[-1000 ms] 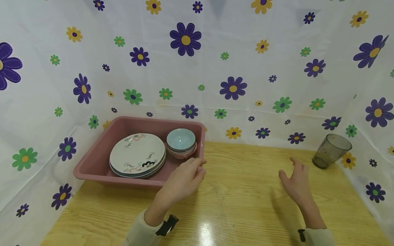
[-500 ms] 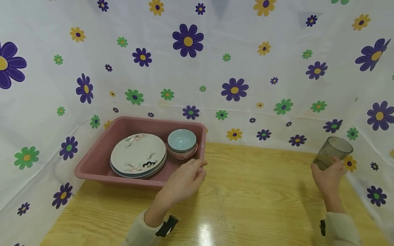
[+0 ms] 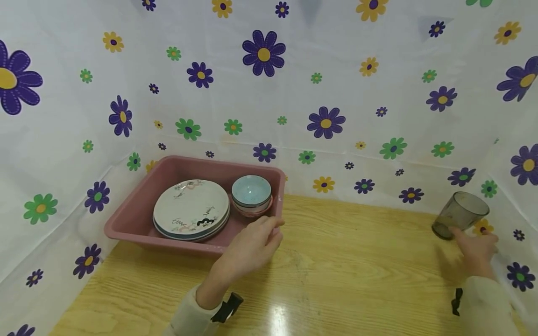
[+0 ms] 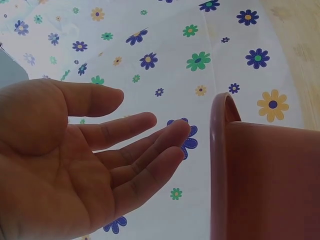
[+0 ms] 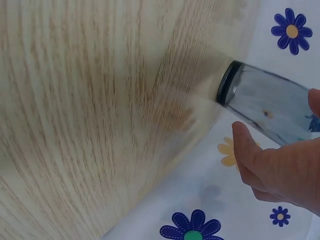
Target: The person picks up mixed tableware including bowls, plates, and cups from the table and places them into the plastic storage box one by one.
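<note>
- A person's right hand [image 3: 477,252] reaches the smoky grey glass tumbler [image 3: 460,215] standing at the table's far right corner; whether the fingers have closed on it cannot be told.
- The left hand [image 3: 252,247], fingers straight and relaxed, rests beside the near right corner of the pink plastic tub [image 3: 126,224].
- Inside the tub lie stacked plates [image 3: 191,210] and nested bowls [image 3: 251,193] on the wooden table [image 3: 336,270].
</note>
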`<action>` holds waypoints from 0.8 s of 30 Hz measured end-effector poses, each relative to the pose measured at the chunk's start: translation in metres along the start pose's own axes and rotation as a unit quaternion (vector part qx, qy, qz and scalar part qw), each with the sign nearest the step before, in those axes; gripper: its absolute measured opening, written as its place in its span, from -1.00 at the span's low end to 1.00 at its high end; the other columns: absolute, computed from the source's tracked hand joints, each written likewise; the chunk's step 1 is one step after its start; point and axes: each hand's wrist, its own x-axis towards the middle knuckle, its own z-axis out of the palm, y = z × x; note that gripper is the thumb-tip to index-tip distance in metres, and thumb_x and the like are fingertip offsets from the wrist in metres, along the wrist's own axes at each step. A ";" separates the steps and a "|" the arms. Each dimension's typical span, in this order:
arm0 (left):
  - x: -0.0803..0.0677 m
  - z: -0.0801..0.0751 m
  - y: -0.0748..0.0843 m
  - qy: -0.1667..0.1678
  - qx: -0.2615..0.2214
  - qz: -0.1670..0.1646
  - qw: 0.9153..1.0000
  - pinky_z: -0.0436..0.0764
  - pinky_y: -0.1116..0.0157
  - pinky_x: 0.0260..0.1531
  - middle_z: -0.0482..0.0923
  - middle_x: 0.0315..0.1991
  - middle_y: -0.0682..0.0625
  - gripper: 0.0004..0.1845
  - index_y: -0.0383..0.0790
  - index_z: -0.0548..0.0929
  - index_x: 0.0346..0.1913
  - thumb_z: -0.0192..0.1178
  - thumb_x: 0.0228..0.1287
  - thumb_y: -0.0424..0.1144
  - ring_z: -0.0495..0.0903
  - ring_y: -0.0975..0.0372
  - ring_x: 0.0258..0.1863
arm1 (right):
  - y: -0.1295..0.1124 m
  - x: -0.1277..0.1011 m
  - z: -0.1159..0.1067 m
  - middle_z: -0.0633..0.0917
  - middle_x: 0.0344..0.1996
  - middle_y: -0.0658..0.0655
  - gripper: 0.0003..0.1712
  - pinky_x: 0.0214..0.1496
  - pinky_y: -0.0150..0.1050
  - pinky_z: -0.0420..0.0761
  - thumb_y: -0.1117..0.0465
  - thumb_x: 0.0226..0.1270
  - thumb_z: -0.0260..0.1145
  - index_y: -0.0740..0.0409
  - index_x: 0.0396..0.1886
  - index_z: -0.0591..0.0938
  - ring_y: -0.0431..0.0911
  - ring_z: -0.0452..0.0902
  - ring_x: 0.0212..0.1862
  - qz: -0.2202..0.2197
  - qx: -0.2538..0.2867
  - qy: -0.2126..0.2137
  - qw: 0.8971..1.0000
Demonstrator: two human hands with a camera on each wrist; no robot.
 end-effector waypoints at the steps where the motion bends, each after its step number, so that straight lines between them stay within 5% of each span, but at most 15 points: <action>1: 0.000 0.000 0.000 0.000 0.001 0.000 1.000 0.58 0.08 0.07 0.57 0.13 -0.10 -0.64 -0.24 0.54 0.24 0.01 0.52 -0.19 0.57 0.13 0.04 | 0.000 0.002 -0.001 -0.24 0.44 0.61 0.16 0.48 0.20 0.07 -0.18 0.33 0.12 0.38 0.48 -0.34 0.44 -0.14 0.44 0.003 0.000 0.002 1.000; 8: -0.001 0.000 -0.001 0.002 0.012 0.002 1.000 0.56 0.08 0.10 0.57 0.12 -0.09 -0.64 -0.23 0.56 0.23 0.01 0.52 -0.18 0.57 0.12 0.06 | -0.011 0.007 -0.006 -0.28 0.51 0.47 0.22 0.45 0.03 0.25 -0.14 0.32 0.23 0.30 0.52 -0.38 0.35 0.23 0.20 0.024 0.043 -0.012 0.999; 14: -0.003 -0.002 -0.002 0.010 0.017 -0.002 1.000 0.57 0.09 0.10 0.58 0.11 -0.07 -0.65 -0.22 0.56 0.22 0.02 0.51 -0.18 0.57 0.14 0.06 | -0.021 0.014 -0.001 -0.31 0.54 0.37 0.28 0.55 0.02 0.00 -0.12 0.29 0.31 0.16 0.55 -0.43 0.25 -0.17 0.54 0.029 0.075 -0.031 0.996; 19: -0.003 -0.002 -0.001 0.014 0.020 0.005 1.000 0.57 0.09 0.08 0.58 0.11 -0.07 -0.65 -0.23 0.57 0.22 0.02 0.50 -0.20 0.58 0.14 0.04 | -0.027 0.015 0.003 -0.38 0.56 0.23 0.26 0.56 -0.12 -0.06 -0.07 0.32 0.31 0.01 0.55 -0.47 0.08 -0.28 0.57 0.041 0.124 -0.028 0.991; 24: -0.001 -0.001 -0.002 0.008 0.019 0.008 1.000 0.57 0.10 0.08 0.58 0.12 -0.07 -0.65 -0.24 0.57 0.22 0.00 0.51 -0.19 0.58 0.15 0.04 | -0.021 0.023 0.005 -0.34 0.57 0.20 0.24 0.56 -0.18 -0.15 -0.05 0.31 0.31 0.07 0.58 -0.40 0.02 -0.38 0.58 0.034 0.134 0.003 0.990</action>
